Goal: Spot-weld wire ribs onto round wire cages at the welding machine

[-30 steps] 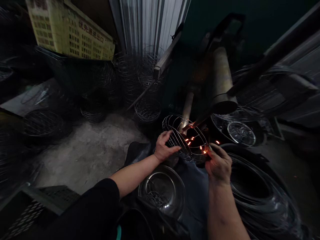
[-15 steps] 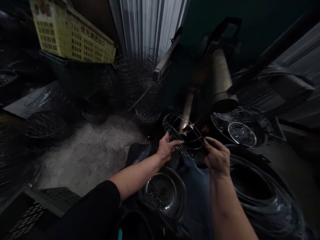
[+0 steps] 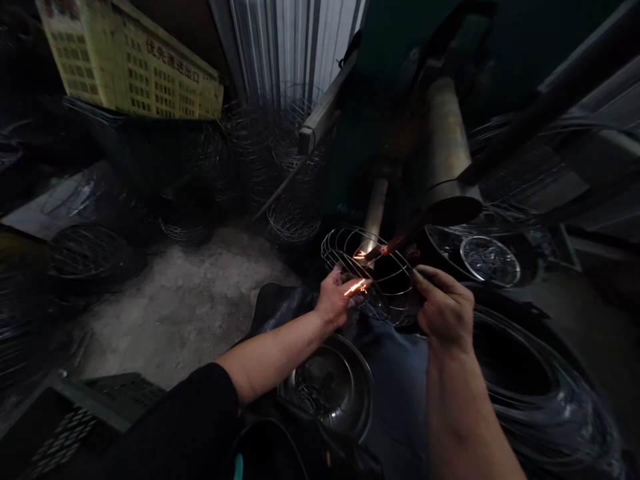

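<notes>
A round wire basket frame (image 3: 345, 241) is held between both hands in front of a machine. My left hand (image 3: 336, 300) is closed on its near left side, thumb stretched along the wires. At the right rim, my right hand (image 3: 445, 303) pinches the wire between thumb and fingers. The wires meet the tip of a metal rod electrode (image 3: 375, 210), where orange sparks fly, some passing over my left thumb. Below my left forearm rests a steel bowl (image 3: 357, 373) with small wire pieces in it.
A large coil of wire (image 3: 565, 407) lies at the right, with a round wire-filled container (image 3: 490, 260) behind it. Stacked wire frames (image 3: 294, 220) stand on the floor ahead. A yellow crate (image 3: 165, 73) sits at upper left; a dark green crate (image 3: 115, 393) is lower left.
Bright sparks have appeared at the electrode and near my left thumb. The wire frame has tilted slightly, and my right hand has shifted a little to the right in view.
</notes>
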Tool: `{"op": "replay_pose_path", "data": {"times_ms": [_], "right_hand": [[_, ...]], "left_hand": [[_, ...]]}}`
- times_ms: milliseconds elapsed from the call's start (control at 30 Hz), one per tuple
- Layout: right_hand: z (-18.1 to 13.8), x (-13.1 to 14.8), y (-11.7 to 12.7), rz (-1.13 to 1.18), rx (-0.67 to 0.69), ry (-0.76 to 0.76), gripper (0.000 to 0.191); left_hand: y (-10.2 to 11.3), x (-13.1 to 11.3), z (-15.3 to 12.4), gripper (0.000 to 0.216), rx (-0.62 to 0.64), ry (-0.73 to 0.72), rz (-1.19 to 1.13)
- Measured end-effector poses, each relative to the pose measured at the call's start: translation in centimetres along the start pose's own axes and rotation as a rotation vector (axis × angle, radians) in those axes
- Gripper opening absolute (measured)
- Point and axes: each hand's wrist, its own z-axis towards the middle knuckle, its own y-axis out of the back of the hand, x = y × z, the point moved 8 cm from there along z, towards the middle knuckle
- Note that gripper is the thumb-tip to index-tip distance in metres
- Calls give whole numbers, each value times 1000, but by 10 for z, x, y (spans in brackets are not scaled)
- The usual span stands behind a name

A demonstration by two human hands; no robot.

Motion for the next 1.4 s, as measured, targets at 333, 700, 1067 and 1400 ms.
{"op": "replay_pose_path", "data": {"times_ms": [333, 700, 1067, 1400], "right_hand": [[-25, -24, 40, 54, -18, -178, 46], [4, 14, -15, -58, 71, 32, 36], [-5, -11, 12, 12, 86, -194, 46], [7, 12, -19, -78, 113, -41, 42]], "left_hand": [[4, 10, 1, 42, 16, 144, -46], [7, 4, 16, 32, 8, 192, -202], [8, 12, 15, 27, -37, 288, -200], [9, 7, 19, 27, -41, 307, -243]]}}
